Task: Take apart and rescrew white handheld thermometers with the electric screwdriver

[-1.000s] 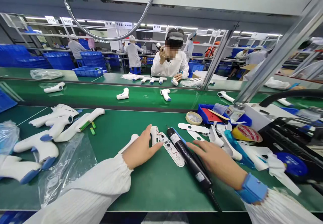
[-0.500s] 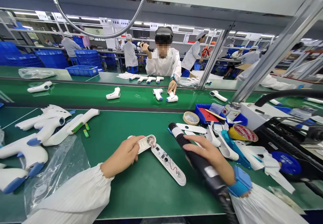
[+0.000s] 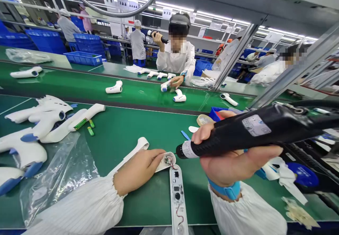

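My right hand (image 3: 233,157) is closed around a black electric screwdriver (image 3: 254,130), held level above the green mat with its tip pointing left. My left hand (image 3: 137,169) presses down on a white thermometer housing half (image 3: 165,160), fingers curled over it. Red wires run from that housing to a long white panel with a circuit board (image 3: 178,196) lying toward me. The screwdriver tip hovers just above and right of the housing's open end.
Several white and blue thermometer guns (image 3: 34,125) lie at the left beside a clear plastic bag (image 3: 58,171) and green batteries (image 3: 90,130). A tape roll (image 3: 202,119) and blue tray (image 3: 215,113) sit behind my right hand. A person (image 3: 177,56) works across the conveyor (image 3: 79,86).
My right hand took hold of the screwdriver, lifted it from the mat and swung it level. My left hand drew the housing closer, and the circuit panel turned toward me.
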A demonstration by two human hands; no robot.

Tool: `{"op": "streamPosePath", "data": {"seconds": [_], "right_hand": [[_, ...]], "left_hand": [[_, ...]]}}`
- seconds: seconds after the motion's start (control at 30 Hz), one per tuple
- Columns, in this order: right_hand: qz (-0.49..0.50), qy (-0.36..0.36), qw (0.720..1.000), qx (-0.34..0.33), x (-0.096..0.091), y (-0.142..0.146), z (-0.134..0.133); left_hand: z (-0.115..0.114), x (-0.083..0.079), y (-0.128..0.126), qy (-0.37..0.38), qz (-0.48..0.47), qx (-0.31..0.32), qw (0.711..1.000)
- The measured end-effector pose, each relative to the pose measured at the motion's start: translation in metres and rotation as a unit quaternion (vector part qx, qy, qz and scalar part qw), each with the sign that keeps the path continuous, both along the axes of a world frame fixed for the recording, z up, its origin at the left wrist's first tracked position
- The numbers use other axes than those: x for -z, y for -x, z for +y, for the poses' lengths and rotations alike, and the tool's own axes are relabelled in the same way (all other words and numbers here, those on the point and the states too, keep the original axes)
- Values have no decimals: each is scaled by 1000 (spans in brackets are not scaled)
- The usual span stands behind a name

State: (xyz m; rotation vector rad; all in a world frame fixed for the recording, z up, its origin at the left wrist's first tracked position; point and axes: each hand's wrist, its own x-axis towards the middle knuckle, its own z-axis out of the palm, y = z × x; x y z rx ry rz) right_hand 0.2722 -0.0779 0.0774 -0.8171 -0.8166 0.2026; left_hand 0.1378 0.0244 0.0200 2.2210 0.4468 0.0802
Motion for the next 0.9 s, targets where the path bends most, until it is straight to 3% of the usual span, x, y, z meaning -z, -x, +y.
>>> {"op": "streamPosePath", "data": {"seconds": [0.37, 0.7, 0.9], "right_hand": [[24, 63, 997, -31, 23, 2, 24], [14, 117, 993, -18, 26, 4, 27], [4, 137, 988, -77, 26, 5, 36]], "left_hand": [[3, 6, -3, 0, -11, -8, 1000], [4, 8, -3, 25, -30, -23, 999], [3, 9, -3, 10, -19, -25, 999]]}}
